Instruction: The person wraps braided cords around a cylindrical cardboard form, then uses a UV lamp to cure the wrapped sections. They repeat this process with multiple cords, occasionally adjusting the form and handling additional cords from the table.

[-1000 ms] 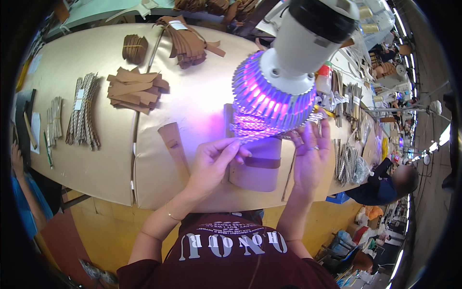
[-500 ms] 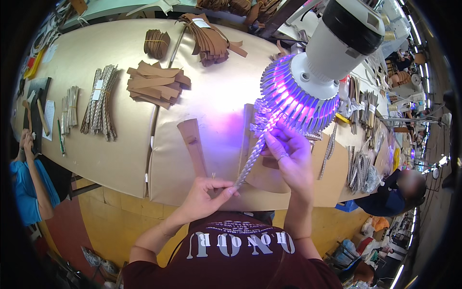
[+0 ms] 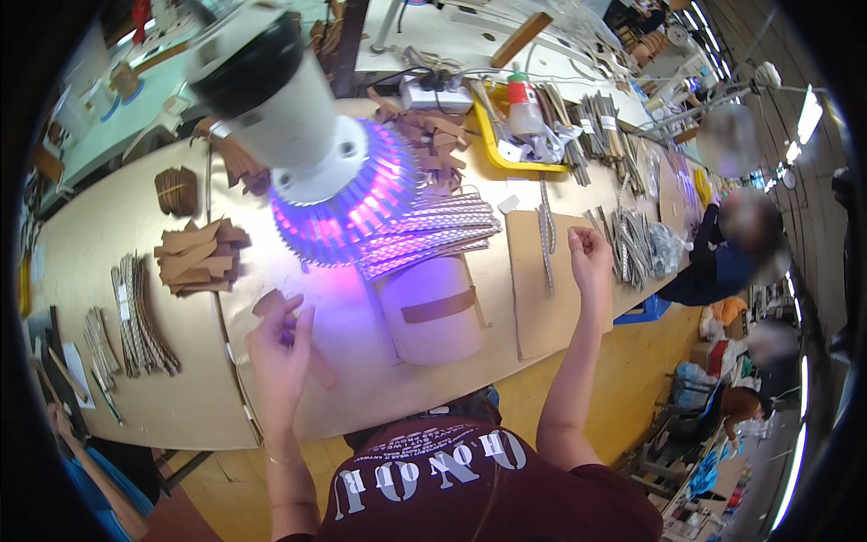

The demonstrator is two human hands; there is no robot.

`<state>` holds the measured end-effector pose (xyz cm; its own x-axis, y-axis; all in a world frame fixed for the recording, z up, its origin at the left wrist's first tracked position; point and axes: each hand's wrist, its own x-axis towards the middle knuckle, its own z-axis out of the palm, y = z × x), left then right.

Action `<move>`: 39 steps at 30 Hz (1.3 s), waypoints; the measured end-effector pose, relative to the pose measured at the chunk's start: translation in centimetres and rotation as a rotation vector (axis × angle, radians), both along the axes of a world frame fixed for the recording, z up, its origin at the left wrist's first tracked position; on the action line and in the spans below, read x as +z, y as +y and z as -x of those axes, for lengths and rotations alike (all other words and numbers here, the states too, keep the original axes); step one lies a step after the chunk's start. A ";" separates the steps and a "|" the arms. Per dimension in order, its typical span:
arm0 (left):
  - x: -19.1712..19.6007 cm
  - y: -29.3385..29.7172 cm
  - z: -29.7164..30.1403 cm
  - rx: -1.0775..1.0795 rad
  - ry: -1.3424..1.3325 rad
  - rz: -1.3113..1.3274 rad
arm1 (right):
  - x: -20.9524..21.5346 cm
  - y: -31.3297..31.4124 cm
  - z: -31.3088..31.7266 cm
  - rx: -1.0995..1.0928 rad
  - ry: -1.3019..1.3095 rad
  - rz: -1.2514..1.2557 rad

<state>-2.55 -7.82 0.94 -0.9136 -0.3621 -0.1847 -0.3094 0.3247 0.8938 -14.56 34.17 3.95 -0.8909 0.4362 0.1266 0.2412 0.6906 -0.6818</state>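
Note:
My left hand (image 3: 282,348) is over a brown leather strip (image 3: 323,369) on the table, its thumb and bent fingers apart. Whether the fingers touch the strip is unclear. Farther right, above a tan cardboard sheet (image 3: 533,312), my right hand (image 3: 591,257) is raised with its fingertips pressed together; anything between them is hidden. A braided strap (image 3: 547,237) lies on that sheet, left of the hand. Between my hands, a pile of braided straps (image 3: 442,230) rests beside the purple-lit lamp (image 3: 348,194). Nearer me is a tan curved piece (image 3: 429,339) with a brown band (image 3: 438,305) across it.
Brown leather pieces (image 3: 199,256) and bundled braided straps (image 3: 140,316) lie on the left. A yellow tray (image 3: 492,149) holding a bottle (image 3: 524,108) stands at the back right, beside a power strip (image 3: 436,94). Other people sit at both sides.
My hands have separated, and the braided strap they held between them is no longer in them. My left hand has come over the leather strip. The view has swung right.

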 end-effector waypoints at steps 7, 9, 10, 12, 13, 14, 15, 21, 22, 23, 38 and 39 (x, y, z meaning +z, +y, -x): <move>1.7 3.3 -2.4 -0.125 0.057 0.067 | -7.4 4.1 3.4 0.063 -0.146 -0.191; 2.5 4.5 -3.0 -0.214 0.046 0.056 | -7.6 4.0 3.5 0.099 -0.214 -0.121; 2.9 5.2 -3.2 -0.264 0.030 0.051 | -7.3 4.4 3.4 0.147 -0.213 -0.080; 3.7 6.4 -3.4 -0.360 0.059 0.034 | -6.1 6.3 3.4 0.039 -0.174 -0.062; 4.1 7.0 -3.4 -0.406 0.071 0.027 | -5.6 7.4 3.3 -0.024 -0.163 -0.053; 4.4 7.5 -3.3 -0.494 0.054 -0.040 | -4.7 9.1 2.7 -0.026 -0.095 -0.187; 4.7 8.0 -3.2 -0.580 0.031 -0.106 | -4.1 10.7 2.4 -0.066 -0.102 -0.207; 5.6 12.2 -1.4 -1.088 -0.244 -0.399 | -3.8 17.8 0.9 -0.025 -0.165 -0.552; 5.6 13.3 -1.1 -1.138 -0.257 -0.359 | -4.4 18.1 1.0 -0.028 -0.159 -0.598; 5.6 14.4 -0.9 -1.184 -0.234 -0.333 | -5.0 18.3 1.1 -0.039 -0.172 -0.635; 0.1 36.1 5.0 -0.988 -0.183 -0.680 | -1.7 36.7 4.4 -0.177 -0.473 -0.242; -0.3 37.8 6.1 -0.987 -0.087 -0.516 | -2.0 37.3 4.5 -0.188 -0.474 -0.245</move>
<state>-8.61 29.96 0.60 -0.7353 0.6533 -0.1805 -0.1886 0.0586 0.9803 -19.05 71.44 1.98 -0.7851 0.6007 -0.1511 0.6159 0.7308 -0.2943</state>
